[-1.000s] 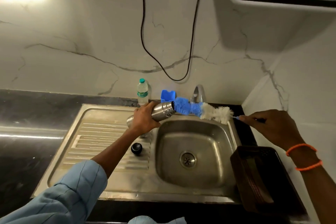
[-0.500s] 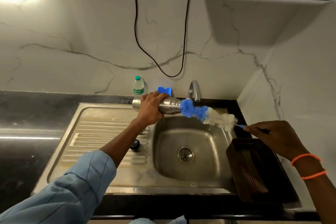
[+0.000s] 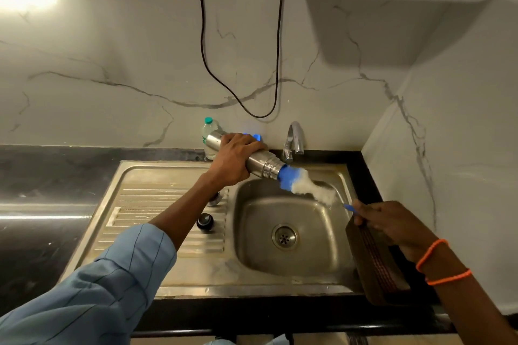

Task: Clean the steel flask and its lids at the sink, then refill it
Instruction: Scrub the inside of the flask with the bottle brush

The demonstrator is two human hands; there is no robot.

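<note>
My left hand (image 3: 235, 158) grips the steel flask (image 3: 265, 166) around its middle, holding it tilted with the mouth pointing down and right over the sink basin (image 3: 286, 232). A bottle brush (image 3: 301, 182) with blue and white bristles has its blue tip in the flask's mouth. My right hand (image 3: 389, 223) grips the brush's blue handle over the basin's right rim. A black lid (image 3: 205, 222) sits on the ribbed drainboard (image 3: 157, 204). A steel lid (image 3: 214, 199) shows partly behind my left forearm.
The tap (image 3: 294, 143) stands behind the basin, close to the flask's mouth. A small plastic water bottle (image 3: 208, 134) and a blue object stand at the wall behind my left hand. A dark brown tray (image 3: 375, 263) lies right of the sink. A black cable (image 3: 238, 92) hangs above.
The flask has swung from level to mouth-down over the basin. The brush has gone further into its mouth, and my right hand has moved lower and nearer the flask.
</note>
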